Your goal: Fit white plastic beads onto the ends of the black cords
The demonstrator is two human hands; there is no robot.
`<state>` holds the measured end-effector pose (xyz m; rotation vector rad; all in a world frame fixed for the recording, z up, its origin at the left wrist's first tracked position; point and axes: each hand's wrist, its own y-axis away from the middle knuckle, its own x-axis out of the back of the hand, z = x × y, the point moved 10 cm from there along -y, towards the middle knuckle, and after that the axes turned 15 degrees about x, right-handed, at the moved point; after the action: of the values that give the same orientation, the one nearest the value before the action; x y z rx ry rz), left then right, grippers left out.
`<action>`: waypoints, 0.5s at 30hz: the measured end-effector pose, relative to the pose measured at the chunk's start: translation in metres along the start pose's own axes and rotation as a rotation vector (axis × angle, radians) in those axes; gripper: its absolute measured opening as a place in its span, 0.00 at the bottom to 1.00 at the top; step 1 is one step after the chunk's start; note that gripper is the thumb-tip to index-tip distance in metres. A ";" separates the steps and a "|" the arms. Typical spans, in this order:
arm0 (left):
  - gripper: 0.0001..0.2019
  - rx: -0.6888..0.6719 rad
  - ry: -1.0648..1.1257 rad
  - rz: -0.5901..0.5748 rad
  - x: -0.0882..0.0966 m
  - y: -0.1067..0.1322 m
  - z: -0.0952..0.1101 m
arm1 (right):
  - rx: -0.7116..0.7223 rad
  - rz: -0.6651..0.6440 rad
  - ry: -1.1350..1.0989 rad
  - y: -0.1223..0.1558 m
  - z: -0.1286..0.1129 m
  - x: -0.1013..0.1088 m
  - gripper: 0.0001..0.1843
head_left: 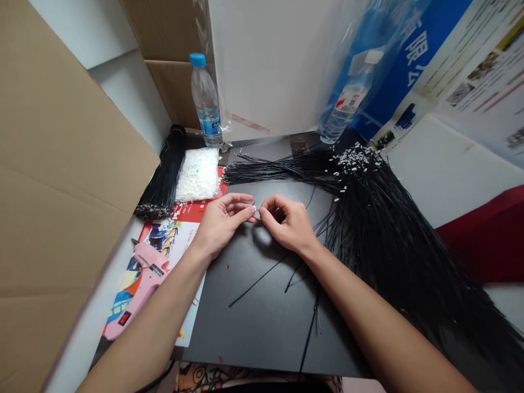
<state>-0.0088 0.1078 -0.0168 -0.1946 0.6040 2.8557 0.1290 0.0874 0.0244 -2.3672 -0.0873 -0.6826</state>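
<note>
My left hand [223, 221] and my right hand [289, 224] meet over a black mat [254, 316], fingertips pinched together on a small white connector [256, 212]. A thin black wire [256, 284] trails from under my right hand toward me across the mat. A big heap of black wires with white connector ends [380, 218] spreads to the right of my right hand. Another bundle of black wires [164, 180] lies left of a clear bag of white connectors [198, 174], beyond my left hand.
A pink glue gun [139, 289] rests on a colourful printed sheet at the left. Two water bottles [206, 101] [346, 106] stand at the back. Cardboard [61, 164] walls the left side; a red cloth [487, 240] lies at the right.
</note>
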 end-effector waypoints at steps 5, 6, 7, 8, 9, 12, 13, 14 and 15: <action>0.17 0.002 -0.002 0.024 0.000 0.000 -0.002 | -0.023 -0.008 -0.053 0.000 0.003 -0.003 0.06; 0.16 0.007 0.012 0.026 -0.001 0.000 -0.003 | -0.035 -0.006 -0.066 0.001 0.004 -0.004 0.06; 0.16 0.013 0.034 0.027 -0.001 0.000 -0.004 | -0.044 -0.003 -0.077 0.001 0.005 -0.005 0.06; 0.17 0.022 0.062 0.028 -0.001 -0.001 -0.006 | -0.050 0.002 -0.085 0.001 0.006 -0.005 0.06; 0.17 0.030 0.093 0.028 -0.002 -0.001 -0.007 | -0.052 0.009 -0.088 0.001 0.006 -0.006 0.07; 0.16 0.043 0.172 0.040 -0.001 -0.001 -0.010 | -0.040 0.031 -0.078 0.001 0.004 -0.006 0.07; 0.16 0.044 0.187 0.048 -0.001 -0.001 -0.011 | -0.032 0.034 -0.070 0.001 0.004 -0.006 0.08; 0.16 0.044 0.200 0.055 0.000 -0.001 -0.011 | -0.023 0.034 -0.061 0.001 0.003 -0.006 0.08; 0.16 0.043 0.212 0.061 0.000 -0.001 -0.012 | -0.014 0.033 -0.051 0.001 0.002 -0.006 0.08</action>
<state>-0.0078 0.1040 -0.0280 -0.4848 0.7222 2.8994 0.1247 0.0888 0.0196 -2.3940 -0.0653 -0.6089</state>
